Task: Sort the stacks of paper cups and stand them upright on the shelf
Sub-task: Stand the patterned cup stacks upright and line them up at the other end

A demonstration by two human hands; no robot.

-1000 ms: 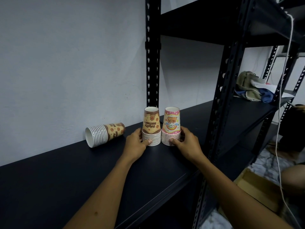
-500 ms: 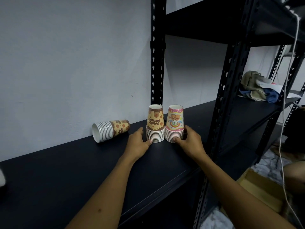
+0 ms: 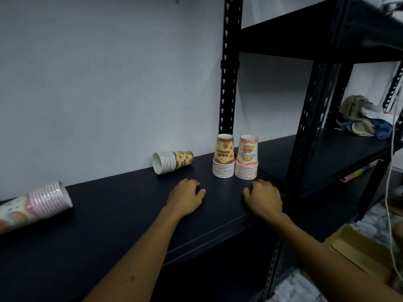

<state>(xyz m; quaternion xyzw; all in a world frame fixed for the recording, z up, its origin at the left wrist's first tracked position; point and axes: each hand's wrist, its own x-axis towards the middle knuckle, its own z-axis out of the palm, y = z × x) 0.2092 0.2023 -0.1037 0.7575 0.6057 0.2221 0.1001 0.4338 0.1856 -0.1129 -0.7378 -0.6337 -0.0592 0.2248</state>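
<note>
We see two stacks standing rim-down on the black shelf (image 3: pixel 122 216), side by side and touching or nearly so: the brown stack (image 3: pixel 224 159) and, just to its right, the pink stack (image 3: pixel 247 160). We take the brown stack as our landmark. Behind it and slightly to its right rises a black slotted post (image 3: pixel 227 68) against the pale wall (image 3: pixel 98 79).

Both hands lie in front of the landmark, toward the shelf's front edge, and neither touches a cup. The left hand (image 3: pixel 185 196) sits in front and to the left of the brown stack, its fingers loosely curled, holding nothing, with a gap of bare shelf between its knuckles and the stack's rims. The right hand (image 3: pixel 265 196) sits in front and to the right, below the pink stack, its fingers likewise loosely curled and grasping nothing; its fingertips are near the pink stack's rims but apart from them.

To the left of the landmark, a second brown stack (image 3: pixel 172 161) lies on its side near the wall, its open mouth facing left. Well to the left, at the frame's edge, a second pink stack (image 3: pixel 37 204) also lies on its side, its mouth pointing right.

Far right of the landmark, on a neighbouring shelf, sits a heap of cloth (image 3: pixel 362 118).
</note>
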